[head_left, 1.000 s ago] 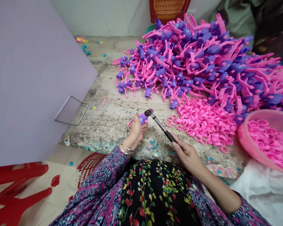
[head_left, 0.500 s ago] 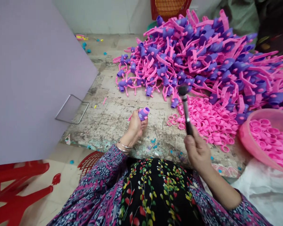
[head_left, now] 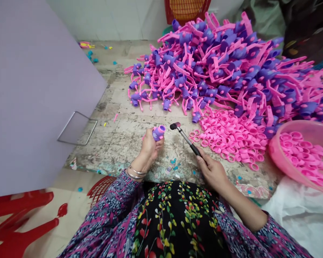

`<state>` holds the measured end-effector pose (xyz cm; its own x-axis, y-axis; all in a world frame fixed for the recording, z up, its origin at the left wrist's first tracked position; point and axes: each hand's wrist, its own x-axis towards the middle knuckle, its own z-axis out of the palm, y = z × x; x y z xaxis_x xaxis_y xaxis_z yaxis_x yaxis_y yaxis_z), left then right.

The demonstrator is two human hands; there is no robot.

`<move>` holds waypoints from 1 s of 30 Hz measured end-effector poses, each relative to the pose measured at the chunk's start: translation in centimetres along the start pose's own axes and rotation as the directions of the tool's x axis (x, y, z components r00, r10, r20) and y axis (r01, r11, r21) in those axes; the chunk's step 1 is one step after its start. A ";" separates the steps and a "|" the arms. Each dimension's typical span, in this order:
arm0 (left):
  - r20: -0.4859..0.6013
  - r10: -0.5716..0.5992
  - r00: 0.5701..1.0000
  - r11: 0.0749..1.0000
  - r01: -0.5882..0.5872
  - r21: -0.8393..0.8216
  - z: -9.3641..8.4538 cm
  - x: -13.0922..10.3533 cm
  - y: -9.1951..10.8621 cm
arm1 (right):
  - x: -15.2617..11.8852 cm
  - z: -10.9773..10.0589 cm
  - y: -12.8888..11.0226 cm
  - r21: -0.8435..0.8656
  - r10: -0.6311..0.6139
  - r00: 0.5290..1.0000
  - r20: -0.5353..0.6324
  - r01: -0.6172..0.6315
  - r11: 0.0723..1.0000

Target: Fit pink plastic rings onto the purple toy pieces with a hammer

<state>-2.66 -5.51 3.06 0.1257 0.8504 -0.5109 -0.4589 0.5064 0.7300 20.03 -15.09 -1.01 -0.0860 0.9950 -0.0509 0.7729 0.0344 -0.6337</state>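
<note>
A small purple part (head_left: 158,133) with a pink rim points up and to the right in my left hand (head_left: 150,144), whose fingers are wrapped round it over the worn table. My right hand (head_left: 211,168) grips the black handle of a small hammer (head_left: 185,137). The hammer's dark head is just right of the purple part, not touching it. To the right lies a heap of pink rings (head_left: 234,134). Behind it rises a large pile of purple and pink parts (head_left: 218,64).
A pink bowl (head_left: 274,147) of rings stands at the right edge of the table (head_left: 113,132). At the left are a large pale panel (head_left: 37,93) and a wire loop (head_left: 78,144). Red plastic chairs (head_left: 24,229) stand below left; white cloth (head_left: 298,211) lies below the bowl.
My right hand has moved down and left, bringing the hammer's head from above the rings to beside the purple part. My left hand still holds the part. The whole view has shifted slightly.
</note>
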 end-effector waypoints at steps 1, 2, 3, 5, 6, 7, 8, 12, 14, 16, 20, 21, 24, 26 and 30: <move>0.013 0.025 1.000 1.000 -0.025 0.008 -0.1 -0.2 0.0 | 0.0 0.1 0.0 -0.104 0.014 1.000 0.021 -0.011 0.995; 0.026 0.051 0.998 0.999 -0.051 0.019 -0.1 -0.5 -0.1 | 0.1 0.3 -0.2 -0.204 0.018 0.998 0.054 -0.007 0.979; 0.036 0.074 0.997 0.997 -0.075 0.030 -0.1 -0.7 -0.2 | 0.1 0.4 -0.4 -0.293 0.015 0.996 0.089 0.012 0.956; 0.047 0.103 0.994 0.993 -0.105 0.045 0.1 -1.2 -0.5 | 0.1 0.5 -0.8 -0.424 -0.010 0.992 0.125 0.062 0.904; 0.054 0.106 0.993 0.993 -0.108 0.049 0.3 -1.5 -0.8 | 0.2 0.6 -1.0 -0.468 -0.033 0.992 0.125 0.088 0.879; 0.059 0.110 0.992 0.992 -0.113 0.050 0.5 -1.7 -1.2 | 0.2 0.5 -1.2 -0.497 -0.061 0.992 0.110 0.108 0.861; 0.062 0.117 0.991 0.992 -0.120 0.049 0.7 -1.9 -1.6 | 0.3 0.4 -1.3 -0.506 -0.092 0.992 0.081 0.121 0.854; 0.089 0.127 0.988 0.981 -0.138 0.137 1.7 -2.9 -3.6 | 0.3 -0.1 -2.1 -0.184 -0.221 0.974 -0.057 0.207 0.961; 0.134 0.143 0.981 0.940 -0.177 0.292 2.2 -3.5 -4.6 | 0.2 -0.1 -2.8 0.154 -0.220 0.971 -0.090 0.232 0.961; 0.189 0.185 0.964 0.862 -0.252 0.440 2.7 -4.2 -5.5 | 0.2 0.0 -3.5 0.438 -0.145 0.985 -0.098 0.173 0.882; 0.326 0.229 0.917 0.681 -0.390 0.620 3.2 -5.6 -6.6 | 0.1 0.1 -3.7 0.680 0.038 0.996 -0.081 0.028 0.733; 0.357 0.229 0.905 0.636 -0.417 0.649 3.3 -5.8 -6.9 | 0.0 0.1 -3.6 0.714 0.062 0.996 -0.069 0.006 0.700; 0.413 0.248 0.876 0.529 -0.480 0.700 3.7 -6.2 -7.4 | -0.5 0.3 -3.2 0.835 0.110 0.993 -0.032 -0.033 0.549; 0.445 0.275 0.853 0.432 -0.522 0.735 4.0 -6.4 -7.6 | -0.8 0.4 -3.2 0.891 0.131 0.991 -0.015 -0.046 0.452; 0.529 0.317 0.787 0.064 -0.575 0.816 4.4 -6.3 -7.8 | -0.7 0.5 -3.3 0.927 0.224 0.974 -0.014 -0.071 0.368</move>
<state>3.96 -14.15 2.55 0.4188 0.9054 0.0700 0.6159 -0.3398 0.7108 17.23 -15.94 0.72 0.0985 0.9786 -0.1805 -0.2926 -0.1449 -0.9452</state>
